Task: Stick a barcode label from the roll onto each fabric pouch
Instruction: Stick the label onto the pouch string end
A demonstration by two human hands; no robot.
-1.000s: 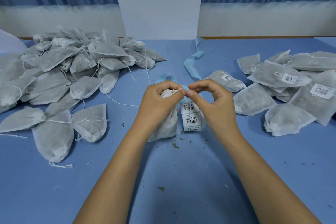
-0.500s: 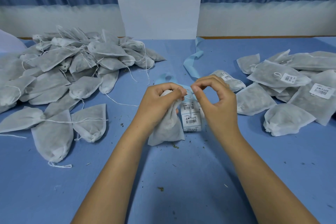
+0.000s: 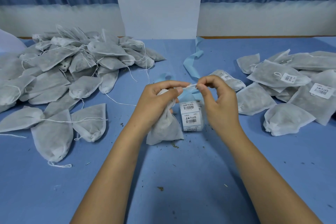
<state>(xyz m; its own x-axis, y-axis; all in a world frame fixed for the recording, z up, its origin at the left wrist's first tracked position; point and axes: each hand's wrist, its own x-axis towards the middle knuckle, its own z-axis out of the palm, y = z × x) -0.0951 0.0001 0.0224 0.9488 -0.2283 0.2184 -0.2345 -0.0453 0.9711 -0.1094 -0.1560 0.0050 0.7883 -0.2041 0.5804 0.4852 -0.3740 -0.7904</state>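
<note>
The right hand's fingertips [image 3: 201, 85] pinch the pouch's white cord [image 3: 190, 85], and they've drawn off to the right since a second ago, so a short stretch of it now shows taut. The left hand [image 3: 156, 100] grips the pouch [image 3: 164, 127] round its neck, bottom edge down near the table [image 3: 181, 187]. I'd say the mouth is being pulled shut, with no label on it yet.

The label roll [image 3: 190, 114] stands just beside the pouch, under the right hand [image 3: 218, 102]. Unlabelled pouches [image 3: 72, 63] crowd the left, labelled ones [image 3: 291, 87] the right. Open blue tabletop lies toward the person.
</note>
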